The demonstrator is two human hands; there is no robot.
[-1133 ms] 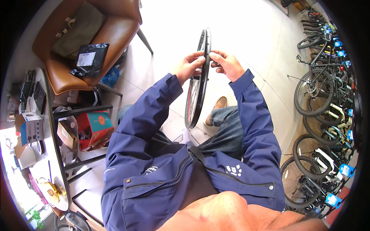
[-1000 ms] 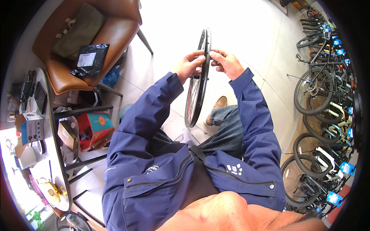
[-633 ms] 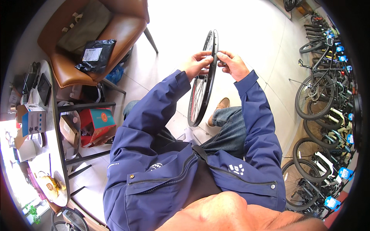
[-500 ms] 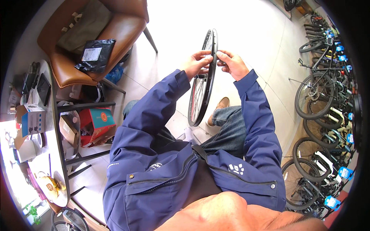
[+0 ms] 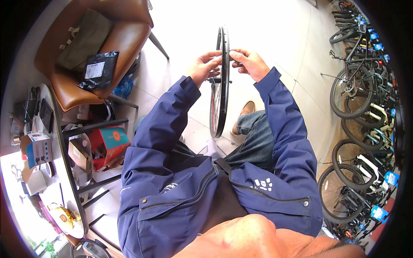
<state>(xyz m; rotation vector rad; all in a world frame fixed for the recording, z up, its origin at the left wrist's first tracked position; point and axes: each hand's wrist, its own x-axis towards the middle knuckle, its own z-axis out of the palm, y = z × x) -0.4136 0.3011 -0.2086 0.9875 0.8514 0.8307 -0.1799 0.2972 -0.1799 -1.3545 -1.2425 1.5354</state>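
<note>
Fingers of the left hand (image 5: 201,69) grip, on my view, the bicycle wheel (image 5: 223,105) standing edge-on towards twelve o'clock, and towards one o'clock the right hand (image 5: 253,66) keeps bent fingers against its rim (image 5: 226,45), gripping what I cannot tell.

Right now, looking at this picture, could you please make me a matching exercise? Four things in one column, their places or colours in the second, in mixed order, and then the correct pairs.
Things:
1. wheel
2. package
3. bicycles
4. shoe

Places or colours:
A. along the right side of the picture
B. light brown, below a jeans leg
C. between the left hand and the right hand
D. lying on the chair

Pairs: 1-C, 2-D, 3-A, 4-B
</note>
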